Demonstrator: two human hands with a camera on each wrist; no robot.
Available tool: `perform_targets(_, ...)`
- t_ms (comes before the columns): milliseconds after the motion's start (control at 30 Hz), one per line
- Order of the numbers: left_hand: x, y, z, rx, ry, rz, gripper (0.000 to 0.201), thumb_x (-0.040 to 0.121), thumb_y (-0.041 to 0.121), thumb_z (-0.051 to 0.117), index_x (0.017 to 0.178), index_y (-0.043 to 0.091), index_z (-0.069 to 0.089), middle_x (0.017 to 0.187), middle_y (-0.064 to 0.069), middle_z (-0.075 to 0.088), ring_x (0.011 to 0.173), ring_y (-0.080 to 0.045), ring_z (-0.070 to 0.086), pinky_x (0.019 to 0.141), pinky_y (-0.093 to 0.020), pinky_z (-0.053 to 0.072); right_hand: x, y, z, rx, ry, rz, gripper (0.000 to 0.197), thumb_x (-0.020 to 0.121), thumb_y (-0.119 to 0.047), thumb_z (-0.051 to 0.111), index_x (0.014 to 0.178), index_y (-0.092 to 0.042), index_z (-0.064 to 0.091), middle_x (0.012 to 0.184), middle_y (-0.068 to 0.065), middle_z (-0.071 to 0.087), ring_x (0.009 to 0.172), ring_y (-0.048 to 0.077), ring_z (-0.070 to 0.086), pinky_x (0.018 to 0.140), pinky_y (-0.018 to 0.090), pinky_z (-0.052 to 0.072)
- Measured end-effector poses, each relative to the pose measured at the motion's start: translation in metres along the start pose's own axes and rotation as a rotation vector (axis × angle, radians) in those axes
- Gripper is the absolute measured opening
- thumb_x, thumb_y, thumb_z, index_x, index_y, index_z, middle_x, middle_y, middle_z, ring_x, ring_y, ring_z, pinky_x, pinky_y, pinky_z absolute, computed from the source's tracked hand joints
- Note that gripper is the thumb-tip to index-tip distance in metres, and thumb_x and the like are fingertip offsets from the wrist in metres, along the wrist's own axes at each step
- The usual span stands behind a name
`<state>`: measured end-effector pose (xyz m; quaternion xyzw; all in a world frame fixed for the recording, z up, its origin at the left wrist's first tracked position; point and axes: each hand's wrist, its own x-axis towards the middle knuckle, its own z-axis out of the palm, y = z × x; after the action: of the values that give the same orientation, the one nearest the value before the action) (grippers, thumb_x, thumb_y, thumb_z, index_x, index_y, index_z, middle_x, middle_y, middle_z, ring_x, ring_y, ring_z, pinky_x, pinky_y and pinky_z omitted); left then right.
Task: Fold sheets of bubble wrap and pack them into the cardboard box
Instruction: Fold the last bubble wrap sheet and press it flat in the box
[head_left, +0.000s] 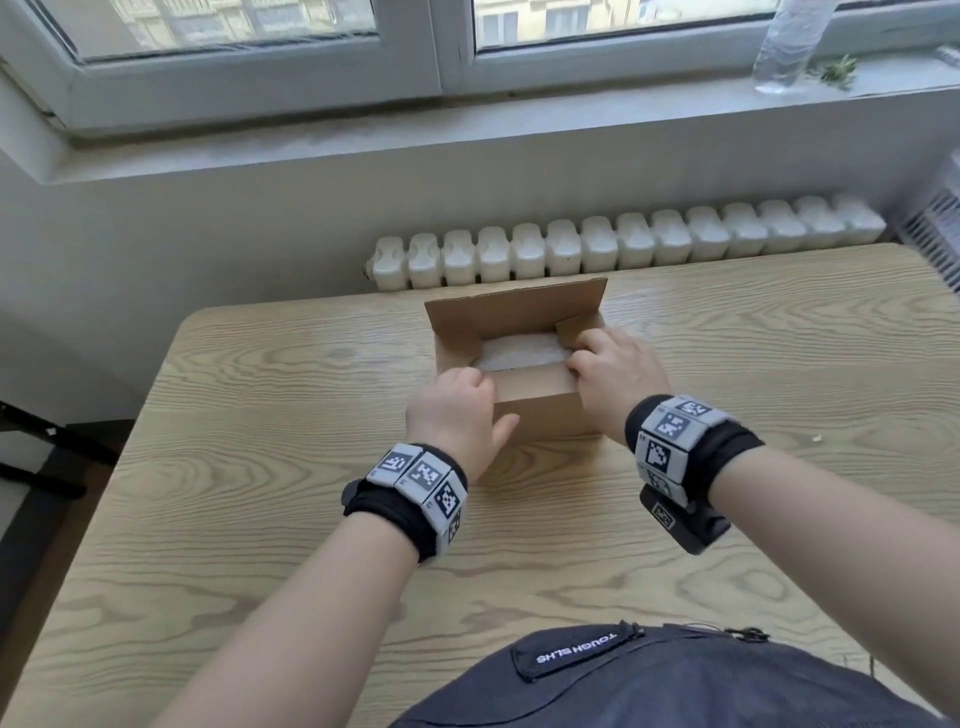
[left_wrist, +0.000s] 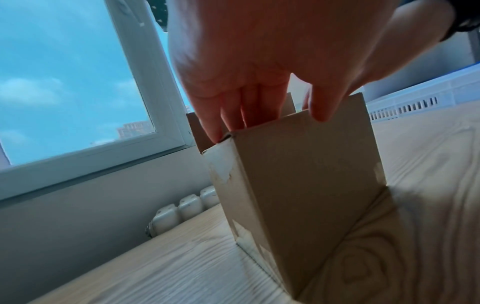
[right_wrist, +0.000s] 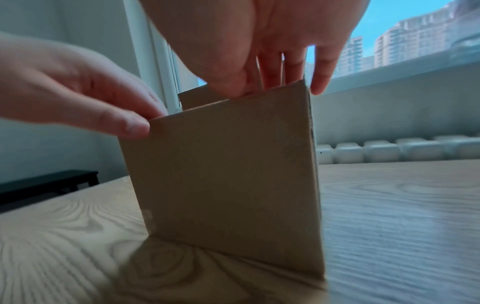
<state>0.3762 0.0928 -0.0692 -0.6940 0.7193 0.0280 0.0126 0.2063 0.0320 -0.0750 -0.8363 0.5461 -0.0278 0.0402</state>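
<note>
A small open cardboard box (head_left: 545, 410) stands on the wooden table (head_left: 260, 467), its far flap upright. White bubble wrap (head_left: 519, 351) lies inside it. My left hand (head_left: 452, 410) is at the near left corner: in the left wrist view the left hand (left_wrist: 270, 98) has its fingers over the rim inside the box (left_wrist: 298, 174) and its thumb outside on the front wall. My right hand (head_left: 618, 374) is at the near right corner. The right wrist view shows the right hand (right_wrist: 272, 61) with fingers inside the box (right_wrist: 228, 174), thumb on the front rim.
A white radiator (head_left: 623, 244) runs behind the table's far edge under the windowsill. A clear plastic bottle (head_left: 784, 47) stands on the sill at the right. A white slotted crate (head_left: 935, 234) sits at the far right, and dark furniture (head_left: 41, 441) left of the table.
</note>
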Motion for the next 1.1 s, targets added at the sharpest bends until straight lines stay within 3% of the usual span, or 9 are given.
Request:
perform_targets(100,0.006,0.0,0.0,-0.009,-0.046,-0.033,0.037,0.096,0.044,0.041,0.113,0.017,0.06,0.117,0.002,0.057,0.111,-0.019,0.053,0.084,-0.032,0.048,0.004,-0.011,-0.011,-0.018,-0.051,0.025,0.037,0.086,-0.006,0.042,0.121,-0.01,0.051,0.135,0.009,0.038,0.127,0.027,0.033,0.105,0.036,0.03)
perform_targets(233,0.008,-0.002,0.003,-0.005,-0.029,-0.034,0.037,0.097,0.041,0.04,0.117,0.017,0.059,0.12,0.003,0.057,0.11,-0.019,0.054,0.08,-0.03,0.045,0.012,-0.02,-0.019,0.05,0.073,-0.01,0.075,0.08,-0.001,0.048,0.147,-0.017,0.019,0.153,0.005,-0.001,0.144,0.024,0.0,0.118,0.036,0.013)
perform_targets(333,0.005,-0.003,0.007,-0.019,-0.016,-0.03,0.037,0.098,0.039,0.039,0.121,0.017,0.056,0.123,0.003,0.056,0.11,-0.02,0.054,0.081,-0.032,0.046,0.018,-0.017,-0.021,0.029,0.028,0.006,0.083,0.084,-0.008,0.046,0.151,-0.018,0.0,0.159,0.001,0.007,0.148,0.019,0.001,0.121,0.036,-0.002)
perform_targets(433,0.004,-0.003,0.006,-0.053,-0.003,-0.05,0.036,0.098,0.037,0.039,0.125,0.018,0.052,0.127,0.004,0.052,0.115,-0.018,0.052,0.083,-0.032,0.046,0.011,-0.015,-0.013,0.021,0.021,-0.063,0.067,0.087,-0.012,0.048,0.148,-0.013,0.022,0.136,0.005,0.046,0.133,0.023,0.039,0.119,0.034,0.016)
perform_targets(500,0.0,-0.002,0.007,-0.061,0.01,-0.047,0.037,0.098,0.036,0.039,0.13,0.019,0.049,0.133,0.006,0.049,0.122,-0.016,0.047,0.089,-0.03,0.043,0.002,-0.013,0.0,0.031,0.011,-0.117,0.044,0.089,-0.012,0.05,0.133,-0.006,0.048,0.121,0.012,0.056,0.116,0.031,0.054,0.101,0.038,0.039)
perform_targets(567,-0.003,-0.002,0.005,-0.087,0.039,-0.047,0.037,0.097,0.034,0.041,0.13,0.019,0.05,0.137,0.006,0.047,0.126,-0.016,0.042,0.094,-0.029,0.04,-0.001,-0.009,0.009,0.1,0.056,-0.112,0.036,0.091,-0.014,0.051,0.125,-0.001,0.056,0.124,0.017,0.057,0.115,0.035,0.055,0.097,0.042,0.045)
perform_targets(667,-0.001,0.0,0.0,-0.093,0.083,-0.029,0.04,0.095,0.032,0.046,0.133,0.02,0.049,0.145,0.002,0.04,0.135,-0.019,0.032,0.107,-0.031,0.031,-0.003,-0.008,0.006,0.118,-0.044,-0.1,0.048,0.098,-0.031,0.04,0.139,-0.006,0.043,0.146,0.011,0.039,0.138,0.027,0.034,0.116,0.037,0.024)
perform_targets(767,0.008,0.005,0.005,-0.024,-0.051,-0.013,0.062,0.098,0.039,0.038,0.151,0.015,0.015,0.16,-0.002,0.008,0.148,-0.018,0.008,0.119,-0.033,0.006,-0.006,-0.01,0.001,0.007,-0.135,-0.108,0.07,0.094,-0.055,0.028,0.149,-0.012,0.023,0.157,0.005,0.019,0.147,0.019,0.013,0.121,0.032,0.007)
perform_targets(1100,0.02,0.0,0.017,-0.004,-0.107,0.008,0.062,0.099,0.04,0.032,0.151,0.015,0.011,0.161,-0.003,0.005,0.148,-0.016,0.005,0.12,-0.034,0.002,0.002,-0.008,0.007,-0.124,-0.184,-0.111,0.072,0.093,-0.059,0.025,0.15,-0.015,0.019,0.158,0.002,0.015,0.148,0.019,0.004,0.122,0.038,0.001)
